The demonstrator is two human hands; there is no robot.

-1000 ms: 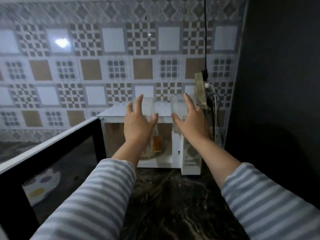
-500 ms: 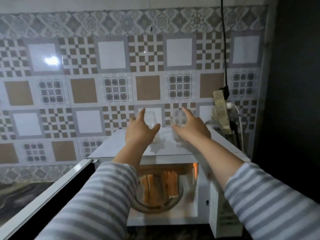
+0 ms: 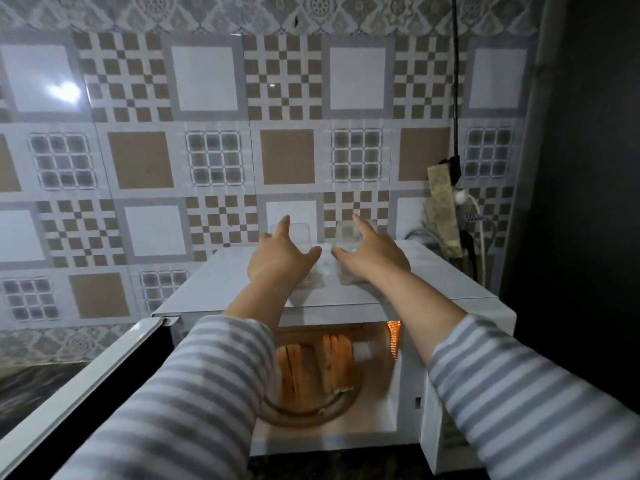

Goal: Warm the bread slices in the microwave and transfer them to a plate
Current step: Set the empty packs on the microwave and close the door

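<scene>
White and boxy, the microwave [image 3: 346,285] sits on a dark marbled countertop [image 3: 31,386] against a patterned tile wall [image 3: 207,140], its door [image 3: 86,386] swung wide open to the left. Inside the lit cavity, bread slices [image 3: 311,365] stand on edge in two groups on the round glass turntable [image 3: 311,410], the left group partly hidden behind the left sleeve. Both arms, in grey-and-white striped sleeves [image 3: 519,393], reach over the top of the oven. On that top, toward the back, stand two clear drinking glasses. The left hand [image 3: 277,261] has its fingers spread, thumb stretched to the right, curved around the left glass [image 3: 294,237]; whether it actually touches the glass cannot be told. The right hand [image 3: 372,251] is likewise opened, thumb pointing left, cupped at the right glass [image 3: 346,237], contact again unclear. A black cable [image 3: 456,81] hangs down the wall at the right, toward a plug [image 3: 456,168] beside the microwave.
</scene>
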